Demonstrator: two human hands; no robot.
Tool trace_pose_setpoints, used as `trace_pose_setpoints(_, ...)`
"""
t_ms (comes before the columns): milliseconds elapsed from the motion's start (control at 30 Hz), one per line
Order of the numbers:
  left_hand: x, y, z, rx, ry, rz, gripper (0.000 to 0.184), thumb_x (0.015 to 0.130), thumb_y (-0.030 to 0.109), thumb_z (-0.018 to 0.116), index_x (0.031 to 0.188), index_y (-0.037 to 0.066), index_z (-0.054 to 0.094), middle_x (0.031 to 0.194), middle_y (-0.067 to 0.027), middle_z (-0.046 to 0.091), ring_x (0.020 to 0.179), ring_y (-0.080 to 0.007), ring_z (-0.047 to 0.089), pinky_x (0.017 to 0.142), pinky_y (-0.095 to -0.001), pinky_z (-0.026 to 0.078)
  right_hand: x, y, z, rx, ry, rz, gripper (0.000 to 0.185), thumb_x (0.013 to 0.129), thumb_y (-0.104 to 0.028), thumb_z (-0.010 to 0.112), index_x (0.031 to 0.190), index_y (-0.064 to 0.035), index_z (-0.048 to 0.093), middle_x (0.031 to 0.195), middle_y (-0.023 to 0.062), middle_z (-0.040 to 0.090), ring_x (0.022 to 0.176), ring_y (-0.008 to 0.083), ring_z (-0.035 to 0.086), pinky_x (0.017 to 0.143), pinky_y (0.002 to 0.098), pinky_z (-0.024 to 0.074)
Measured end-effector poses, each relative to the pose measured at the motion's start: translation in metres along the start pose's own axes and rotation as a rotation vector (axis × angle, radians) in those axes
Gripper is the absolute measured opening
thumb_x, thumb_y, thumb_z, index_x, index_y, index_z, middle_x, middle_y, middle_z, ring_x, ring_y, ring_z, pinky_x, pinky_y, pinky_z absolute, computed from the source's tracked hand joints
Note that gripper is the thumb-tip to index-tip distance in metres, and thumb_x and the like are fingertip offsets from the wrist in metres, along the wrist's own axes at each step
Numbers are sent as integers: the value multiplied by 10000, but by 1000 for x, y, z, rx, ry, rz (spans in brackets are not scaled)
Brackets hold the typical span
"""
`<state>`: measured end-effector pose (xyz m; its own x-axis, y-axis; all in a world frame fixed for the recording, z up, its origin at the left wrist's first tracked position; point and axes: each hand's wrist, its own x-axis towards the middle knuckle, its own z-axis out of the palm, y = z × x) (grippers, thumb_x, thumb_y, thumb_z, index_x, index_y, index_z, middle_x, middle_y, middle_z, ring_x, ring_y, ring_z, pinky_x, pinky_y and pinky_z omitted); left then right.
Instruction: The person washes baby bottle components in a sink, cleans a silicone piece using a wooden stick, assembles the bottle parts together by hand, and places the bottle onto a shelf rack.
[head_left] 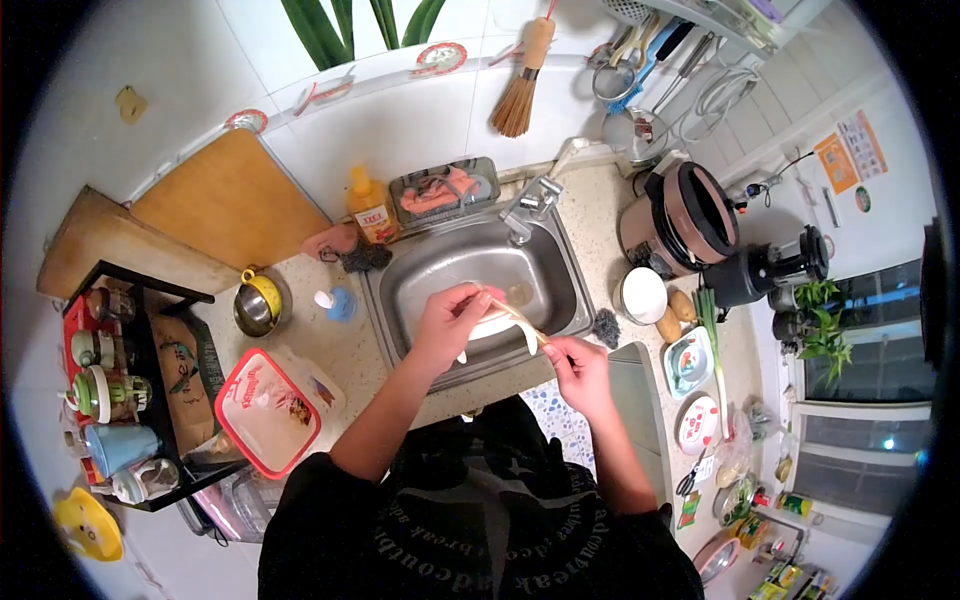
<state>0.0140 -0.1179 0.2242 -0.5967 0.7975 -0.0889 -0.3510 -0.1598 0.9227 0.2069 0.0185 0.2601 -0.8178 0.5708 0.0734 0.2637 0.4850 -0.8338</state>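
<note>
A thin, light brown stick (518, 318) spans the gap between my hands, over the front of the steel sink (410, 275). My left hand (452, 318) pinches its upper left end, and my right hand (580, 368) has its fingers closed round the lower right end. Just beneath the stick, touching or very near my left hand, is a white curved thing (490, 327) with narrow ends hanging down; what it is I cannot make out. The faucet (530, 205) stands behind the sink.
Left of the sink are a yellow soap bottle (370, 205), a metal bowl (256, 308) and a red-rimmed basket (268, 412). To the right sit white bowls (641, 296), potatoes (669, 325), a rice cooker (680, 220) and green onions (712, 345).
</note>
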Motion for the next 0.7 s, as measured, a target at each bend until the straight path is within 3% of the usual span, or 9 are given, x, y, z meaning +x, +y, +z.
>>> trace_pose_setpoints(167,-6,-1,4,102,-92,-31,229,1016,132,585,1132,-37,686,1036,-69,715,962,-118,659,876,-262,513,3,-1,11,71,-28,17,99,930,-91,670,954,-3,709,762,144,676,626,233,643,599,328,509)
trace_pose_setpoints(200,-7,-1,5,111,-115,-47,230,1016,134,588,1136,-36,686,1041,-71,716,967,-122,661,881,-267,514,3,0,13,58,-28,-11,100,937,-92,651,960,-5,694,779,163,671,637,284,651,611,347,512)
trace_pose_setpoints(300,-8,-2,9,106,-149,-24,234,1013,143,595,1144,-30,685,1051,-77,719,975,-130,664,886,-275,515,5,4,17,-10,-27,-44,100,947,-86,647,963,-1,698,749,114,688,617,144,622,582,291,496)
trace_pose_setpoints(600,0,-8,5,132,-296,-94,233,1006,163,609,1074,-32,714,1024,-68,720,935,-119,664,844,-268,517,9,-10,9,-134,-70,-120,111,931,-111,656,957,-11,694,794,164,689,684,314,678,632,362,525)
trace_pose_setpoints(700,1,-12,4,74,-238,-106,227,1001,158,610,1037,-33,727,988,-59,721,910,-115,661,814,-263,513,9,-16,7,-106,-46,-84,105,933,-104,651,947,-9,695,788,161,690,682,302,679,629,355,521)
